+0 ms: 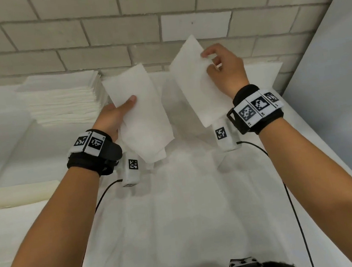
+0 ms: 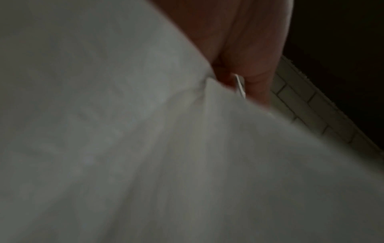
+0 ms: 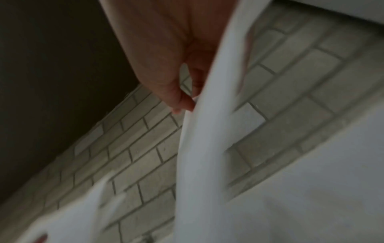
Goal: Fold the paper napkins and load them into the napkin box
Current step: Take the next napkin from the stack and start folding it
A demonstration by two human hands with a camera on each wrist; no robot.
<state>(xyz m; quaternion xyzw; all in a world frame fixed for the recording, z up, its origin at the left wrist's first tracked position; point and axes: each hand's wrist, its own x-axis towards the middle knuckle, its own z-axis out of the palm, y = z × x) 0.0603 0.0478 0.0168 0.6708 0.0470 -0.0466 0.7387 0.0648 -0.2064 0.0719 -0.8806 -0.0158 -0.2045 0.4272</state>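
My left hand (image 1: 117, 114) holds a bundle of folded white napkins (image 1: 141, 115) in the air, thumb on top; the bundle (image 2: 124, 131) fills the left wrist view, fingers (image 2: 255, 65) behind its edge. My right hand (image 1: 222, 67) pinches a single folded white napkin (image 1: 195, 84) by its far right edge, raised and tilted; in the right wrist view that napkin (image 3: 203, 139) shows edge-on below the fingertips (image 3: 180, 105). The two napkin pieces are apart. A tall stack of flat napkins (image 1: 62, 98) sits at the back left. No napkin box is in view.
A white cloth (image 1: 180, 210) covers the table. A brick wall (image 1: 113, 30) runs along the back and a white panel (image 1: 335, 69) stands at the right. Another white sheet (image 1: 262, 71) lies at the back right; a cream folded cloth (image 1: 18, 193) lies at the left.
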